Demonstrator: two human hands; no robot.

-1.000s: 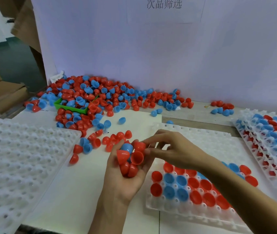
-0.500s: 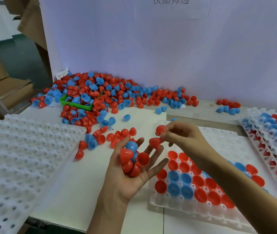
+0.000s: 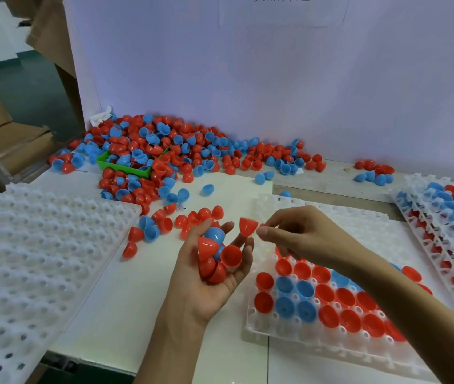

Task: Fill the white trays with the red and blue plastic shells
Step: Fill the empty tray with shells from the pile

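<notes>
Shells of red and blue plastic lay in a big pile (image 3: 164, 151) at the back of the table, against the white wall. One red shell (image 3: 248, 226) was pinched by the fingertips of the right hand (image 3: 300, 234), above the near white tray (image 3: 331, 353), which was partly filled with red and blue shells. The left hand (image 3: 214, 267) was palm up, fingers loosely apart, cupping several shells (image 3: 216, 256). An empty tray (image 3: 26, 259) lay to the left, and filled trays (image 3: 447, 217) were at the far right.
</notes>
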